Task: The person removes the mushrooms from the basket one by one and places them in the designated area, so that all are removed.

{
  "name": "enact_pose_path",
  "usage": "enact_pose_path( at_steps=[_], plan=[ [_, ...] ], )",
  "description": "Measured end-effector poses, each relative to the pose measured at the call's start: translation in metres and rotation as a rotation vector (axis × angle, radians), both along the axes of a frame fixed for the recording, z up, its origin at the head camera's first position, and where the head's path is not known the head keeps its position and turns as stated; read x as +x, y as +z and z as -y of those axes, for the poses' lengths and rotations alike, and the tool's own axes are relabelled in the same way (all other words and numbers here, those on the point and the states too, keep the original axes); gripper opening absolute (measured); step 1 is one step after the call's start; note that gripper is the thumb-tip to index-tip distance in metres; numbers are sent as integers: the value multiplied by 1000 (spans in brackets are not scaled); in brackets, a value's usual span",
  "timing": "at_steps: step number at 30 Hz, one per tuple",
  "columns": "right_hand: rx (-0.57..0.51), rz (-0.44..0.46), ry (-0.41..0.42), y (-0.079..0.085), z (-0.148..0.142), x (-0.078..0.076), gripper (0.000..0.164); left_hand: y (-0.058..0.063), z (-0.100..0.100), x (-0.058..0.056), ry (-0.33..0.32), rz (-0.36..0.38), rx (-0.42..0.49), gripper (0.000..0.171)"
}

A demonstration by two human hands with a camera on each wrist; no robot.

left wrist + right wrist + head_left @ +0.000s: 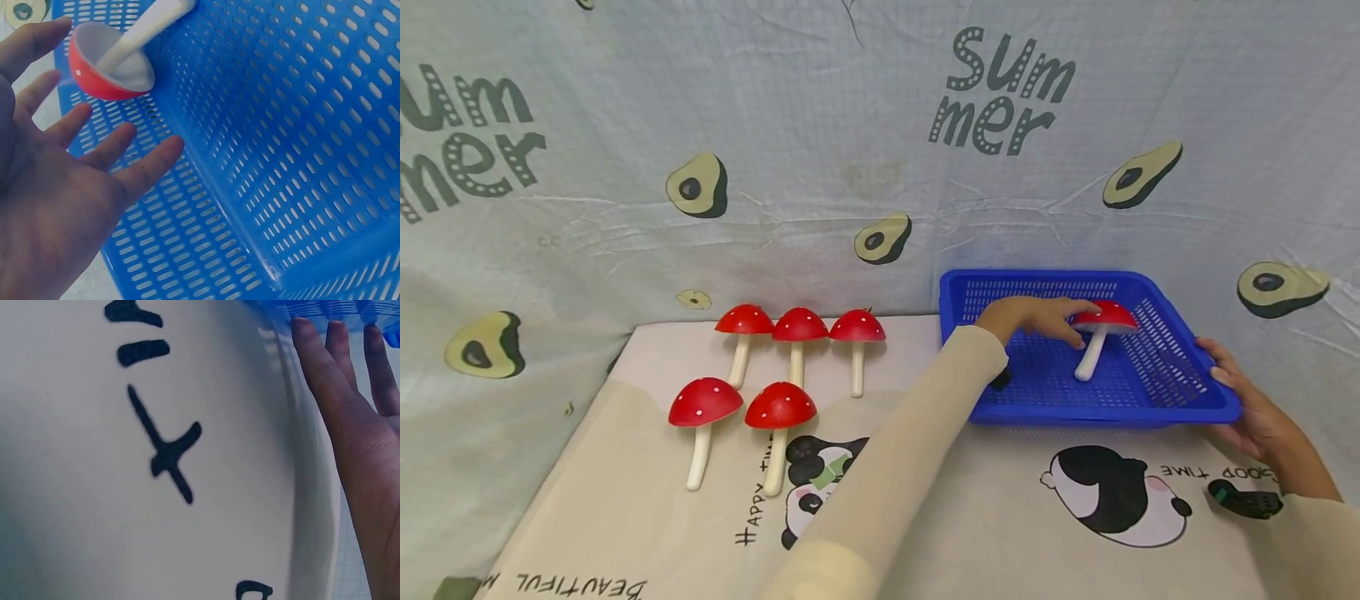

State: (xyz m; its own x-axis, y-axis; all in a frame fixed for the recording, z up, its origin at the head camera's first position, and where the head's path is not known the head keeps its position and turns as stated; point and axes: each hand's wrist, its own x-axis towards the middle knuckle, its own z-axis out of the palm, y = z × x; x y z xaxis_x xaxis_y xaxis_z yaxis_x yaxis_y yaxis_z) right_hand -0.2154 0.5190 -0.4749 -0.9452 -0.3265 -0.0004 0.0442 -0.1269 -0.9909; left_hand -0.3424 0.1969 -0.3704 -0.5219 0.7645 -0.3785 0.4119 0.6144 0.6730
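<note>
A blue plastic basket (1045, 417) with slotted walls stands at the right. Inside it lies one toy mushroom (1108, 317) with a red, white-dotted cap and a pale stem. My left hand (1037, 317) reaches in over the left side, its fingers spread out beside the cap. In the left wrist view, the thumb is close to the cap's edge and the palm (56, 194) holds nothing. At the basket's right rim, my right hand (1258, 417) grips it, with fingers above and below the edge. Straight fingers (325, 381) reach up to the basket's underside in the right wrist view.
Several more red-capped mushrooms (703, 404) lie in two rows on the left of the table, stems toward me. The table's cloth (1000, 533) bears panda prints and lettering. A hanging cloth (812, 125) with avocado prints stands behind the table and basket.
</note>
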Motion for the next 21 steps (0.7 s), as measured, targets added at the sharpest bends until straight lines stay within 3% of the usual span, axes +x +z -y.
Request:
enact_pose_path(
  at_steps=[4,12,21],
  plan=[
    [4,-4,-7,1,1,1,52,-3,-1,2,18,-24,22,76],
    [30,5,-25,1,4,0,53,-16,-4,-2,24,30,63,78],
    [-3,0,3,-1,1,0,52,-30,-11,-4,131,76,10,77]
  ],
)
